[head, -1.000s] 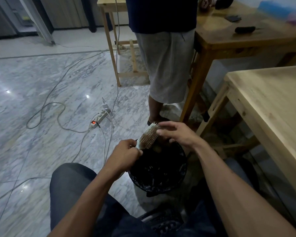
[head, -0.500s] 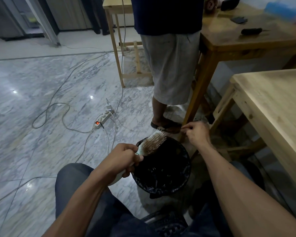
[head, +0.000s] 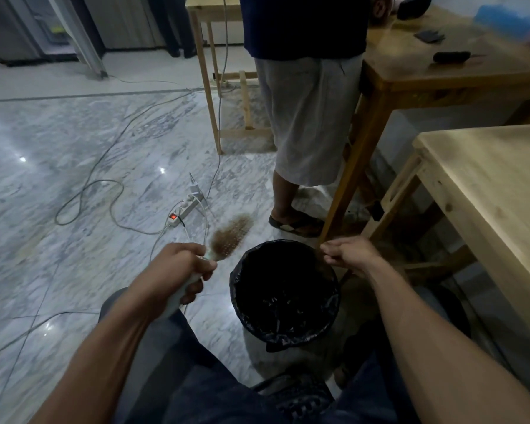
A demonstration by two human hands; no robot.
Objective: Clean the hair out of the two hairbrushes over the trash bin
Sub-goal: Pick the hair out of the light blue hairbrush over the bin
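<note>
Left hand point(head: 178, 267) grips hairbrush point(head: 227, 238) by its handle, left of the trash bin point(head: 283, 290). Right hand point(head: 348, 254) at bin's far right rim, fingers curled; hold unclear. Grey marble floor point(head: 58, 148), cables, lit power strip point(head: 185, 209); wooden tables point(head: 487, 185) right; someone standing point(head: 306, 117) beyond.

I'm seeing grey marble floor point(head: 74, 142) catching ceiling-light glints, cables trailing to a power strip point(head: 186, 208). Right of the strip a pale wood table point(head: 490, 185); behind it, a darker table point(head: 426, 78) w/ a person point(head: 309, 117) standing alongside.
</note>
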